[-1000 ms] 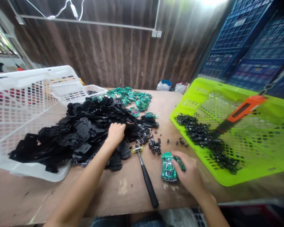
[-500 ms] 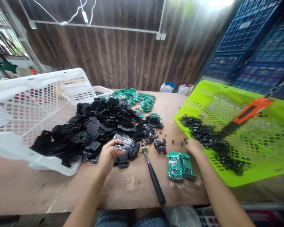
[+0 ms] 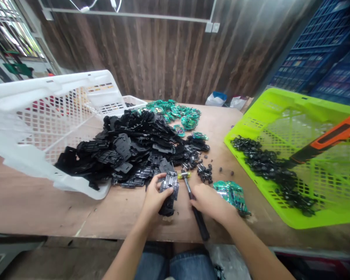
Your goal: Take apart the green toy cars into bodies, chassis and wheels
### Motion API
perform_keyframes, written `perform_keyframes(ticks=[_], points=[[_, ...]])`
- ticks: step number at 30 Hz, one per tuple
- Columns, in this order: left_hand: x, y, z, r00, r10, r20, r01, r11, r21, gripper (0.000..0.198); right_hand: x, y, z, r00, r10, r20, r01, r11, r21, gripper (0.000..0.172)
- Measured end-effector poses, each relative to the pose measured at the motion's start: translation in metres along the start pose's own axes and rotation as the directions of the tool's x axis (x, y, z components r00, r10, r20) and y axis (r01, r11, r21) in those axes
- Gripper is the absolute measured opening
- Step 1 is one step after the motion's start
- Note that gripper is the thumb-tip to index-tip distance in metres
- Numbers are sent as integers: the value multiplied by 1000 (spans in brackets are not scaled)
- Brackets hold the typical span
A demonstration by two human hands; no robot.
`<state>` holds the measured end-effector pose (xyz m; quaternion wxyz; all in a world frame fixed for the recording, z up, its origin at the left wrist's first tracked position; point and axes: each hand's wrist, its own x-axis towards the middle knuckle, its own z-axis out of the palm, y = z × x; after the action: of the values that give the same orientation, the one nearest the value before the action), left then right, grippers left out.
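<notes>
My left hand [image 3: 156,196] grips a black plastic base plate [image 3: 169,190] with moulded ridges, fingers at its left edge and thumb across its face. The plate is tilted above the table's front. Close to its right lies a small hammer [image 3: 200,223] with a yellow-and-metal head and a black handle. My right hand [image 3: 211,200] is curled beside the hammer's shaft, its thumb over the handle. Whatever the right fingertips hold, if anything, is hidden. A pack of green circuit-board-like parts [image 3: 230,192] lies just beyond the right wrist.
A large heap of black plates [image 3: 134,147] spills from a tipped white basket [image 3: 102,190]. Small black wheel parts [image 3: 204,171] lie past the hammer, green parts [image 3: 175,111] farther back. At right, a lime-green basket [image 3: 294,221] holds black parts and an orange-and-black tool [image 3: 323,140].
My right hand has moved left from beside the green basket to the hammer. My left hand has brought the plate nearer and turned it more upright. The view has shifted slightly.
</notes>
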<state>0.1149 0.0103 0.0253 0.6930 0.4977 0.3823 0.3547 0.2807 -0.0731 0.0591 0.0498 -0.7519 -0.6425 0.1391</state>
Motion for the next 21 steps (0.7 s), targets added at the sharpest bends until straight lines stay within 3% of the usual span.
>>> perform_keyframes(ticks=[4,7,12,17,21], points=[[-3,-13,-14,997,7,-75,-3,998,62,48,19,-4,24,999,-48,7,47,997,65,16],[-8,-19,-23,994,36,-103,-24,992,122,35,12,7,32,997,-67,-34,71,989,130,22],[-17,-23,-23,993,58,-107,-29,967,254,24,-21,-1,54,957,-7,-290,19,999,40,20],[-18,-27,-20,995,67,-74,-42,951,305,19,-35,-15,71,927,64,-369,-105,990,-90,18],[-24,-30,-16,998,69,0,-65,935,350,14,-34,-19,65,850,51,-524,3,995,102,16]])
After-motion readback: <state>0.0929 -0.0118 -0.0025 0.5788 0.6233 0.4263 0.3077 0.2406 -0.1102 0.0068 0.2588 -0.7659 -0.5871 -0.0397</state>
